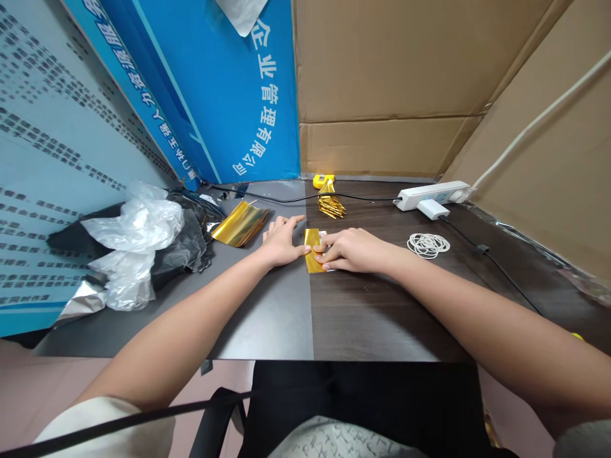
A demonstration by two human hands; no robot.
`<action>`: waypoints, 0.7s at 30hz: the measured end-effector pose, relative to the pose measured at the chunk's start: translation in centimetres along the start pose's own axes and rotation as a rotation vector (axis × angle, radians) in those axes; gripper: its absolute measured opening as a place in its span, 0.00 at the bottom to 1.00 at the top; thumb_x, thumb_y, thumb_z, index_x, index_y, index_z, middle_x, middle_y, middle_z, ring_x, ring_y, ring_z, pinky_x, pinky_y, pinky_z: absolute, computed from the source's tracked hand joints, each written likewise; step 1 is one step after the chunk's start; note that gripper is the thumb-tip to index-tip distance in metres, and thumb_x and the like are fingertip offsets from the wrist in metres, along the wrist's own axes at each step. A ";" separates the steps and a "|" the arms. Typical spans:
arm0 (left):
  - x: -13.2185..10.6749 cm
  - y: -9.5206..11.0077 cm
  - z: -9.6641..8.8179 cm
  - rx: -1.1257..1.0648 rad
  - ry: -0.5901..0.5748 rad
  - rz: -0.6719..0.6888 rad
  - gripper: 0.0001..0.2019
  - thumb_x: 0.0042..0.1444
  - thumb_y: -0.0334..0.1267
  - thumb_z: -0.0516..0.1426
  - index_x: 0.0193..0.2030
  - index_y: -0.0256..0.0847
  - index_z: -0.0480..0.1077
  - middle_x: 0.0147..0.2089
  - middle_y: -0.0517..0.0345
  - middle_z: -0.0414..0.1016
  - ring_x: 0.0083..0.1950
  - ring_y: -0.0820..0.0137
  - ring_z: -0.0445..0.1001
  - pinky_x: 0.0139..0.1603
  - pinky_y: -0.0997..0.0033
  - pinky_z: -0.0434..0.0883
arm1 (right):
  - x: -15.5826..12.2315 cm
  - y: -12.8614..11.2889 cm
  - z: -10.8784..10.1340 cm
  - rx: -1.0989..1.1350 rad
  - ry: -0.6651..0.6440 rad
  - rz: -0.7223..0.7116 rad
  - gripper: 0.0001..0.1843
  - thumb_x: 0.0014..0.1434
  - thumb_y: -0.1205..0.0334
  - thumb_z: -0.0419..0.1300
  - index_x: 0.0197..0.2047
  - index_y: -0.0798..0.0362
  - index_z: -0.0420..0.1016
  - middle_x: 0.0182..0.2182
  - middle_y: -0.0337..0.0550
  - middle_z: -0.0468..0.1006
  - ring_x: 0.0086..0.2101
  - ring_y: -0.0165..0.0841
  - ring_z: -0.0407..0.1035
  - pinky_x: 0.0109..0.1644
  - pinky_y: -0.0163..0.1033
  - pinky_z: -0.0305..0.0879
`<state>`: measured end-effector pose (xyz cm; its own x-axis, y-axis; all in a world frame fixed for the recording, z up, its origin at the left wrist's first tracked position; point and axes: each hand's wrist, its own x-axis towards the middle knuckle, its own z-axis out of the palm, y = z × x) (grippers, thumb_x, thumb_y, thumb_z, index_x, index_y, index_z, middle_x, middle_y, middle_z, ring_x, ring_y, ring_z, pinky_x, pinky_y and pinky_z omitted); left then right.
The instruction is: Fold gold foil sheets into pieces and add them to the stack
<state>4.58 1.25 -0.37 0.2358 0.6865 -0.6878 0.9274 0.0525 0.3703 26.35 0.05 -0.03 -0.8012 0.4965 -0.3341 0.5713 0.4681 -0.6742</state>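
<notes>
A small gold foil sheet lies on the table in front of me, across the seam of the two surfaces. My left hand is at its left side with the fingers spread, and the thumb tip touches the sheet's edge. My right hand is closed at the sheet's right side, thumb and fingers bent together on the foil. A white piece shows partly beside the foil under the right fingers; most of it is hidden. Left of my left hand sits a stack of larger gold foil sheets, curled at the edges.
Folded gold foil pieces lie at the back by a yellow object. A black cable runs to a white power strip. Coiled white cord lies at right. Clear and black plastic bags crowd the left. Cardboard walls stand behind.
</notes>
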 end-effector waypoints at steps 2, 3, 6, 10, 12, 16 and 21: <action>0.2 0.0 0.1 0.006 0.027 -0.012 0.37 0.55 0.48 0.63 0.71 0.53 0.57 0.63 0.47 0.62 0.68 0.49 0.60 0.65 0.44 0.62 | 0.0 0.1 0.1 0.011 0.002 -0.008 0.08 0.65 0.57 0.63 0.45 0.39 0.85 0.49 0.36 0.82 0.43 0.34 0.76 0.31 0.35 0.53; 0.3 0.0 0.2 0.009 0.040 -0.016 0.36 0.55 0.48 0.63 0.70 0.54 0.57 0.62 0.47 0.63 0.67 0.50 0.61 0.64 0.45 0.63 | 0.1 0.1 0.1 0.016 0.006 -0.011 0.08 0.65 0.57 0.63 0.45 0.39 0.85 0.49 0.36 0.82 0.44 0.34 0.76 0.31 0.35 0.54; 0.6 -0.1 0.5 0.021 0.079 -0.020 0.34 0.56 0.48 0.61 0.70 0.56 0.58 0.60 0.49 0.65 0.65 0.50 0.62 0.63 0.45 0.63 | 0.1 0.0 0.2 0.025 0.010 -0.011 0.08 0.65 0.58 0.64 0.45 0.40 0.85 0.50 0.37 0.82 0.45 0.35 0.77 0.32 0.35 0.56; 1.2 -0.4 0.8 0.042 0.119 -0.015 0.31 0.59 0.49 0.58 0.70 0.59 0.59 0.58 0.48 0.65 0.64 0.48 0.62 0.62 0.43 0.63 | 0.1 -0.2 0.0 0.028 0.003 -0.009 0.08 0.65 0.58 0.64 0.43 0.41 0.85 0.50 0.37 0.82 0.45 0.35 0.77 0.32 0.35 0.57; 1.5 -0.5 0.9 0.048 0.135 -0.020 0.30 0.60 0.50 0.57 0.70 0.57 0.60 0.58 0.47 0.65 0.63 0.47 0.62 0.61 0.42 0.63 | 0.1 -0.2 -0.1 0.025 0.003 -0.007 0.08 0.65 0.58 0.64 0.43 0.41 0.85 0.50 0.36 0.82 0.45 0.35 0.77 0.32 0.35 0.57; 2.4 -0.6 0.9 0.054 0.165 -0.029 0.27 0.61 0.49 0.56 0.68 0.59 0.62 0.57 0.47 0.65 0.63 0.45 0.62 0.61 0.40 0.62 | 0.2 -0.3 -0.1 0.017 0.003 0.004 0.09 0.65 0.58 0.63 0.44 0.40 0.85 0.52 0.36 0.81 0.46 0.36 0.77 0.32 0.35 0.56; 3.7 -0.5 1.0 0.049 0.189 -0.029 0.24 0.64 0.45 0.52 0.67 0.56 0.64 0.56 0.45 0.65 0.63 0.45 0.62 0.61 0.39 0.62 | 0.0 -0.4 -0.1 0.009 -0.008 0.029 0.10 0.65 0.58 0.63 0.46 0.39 0.84 0.53 0.36 0.81 0.46 0.36 0.76 0.31 0.34 0.56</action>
<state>5.25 2.98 -3.73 0.1540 0.8096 -0.5664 0.9472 0.0423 0.3180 26.12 -0.04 0.26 -0.7859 0.5038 -0.3586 0.5925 0.4474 -0.6699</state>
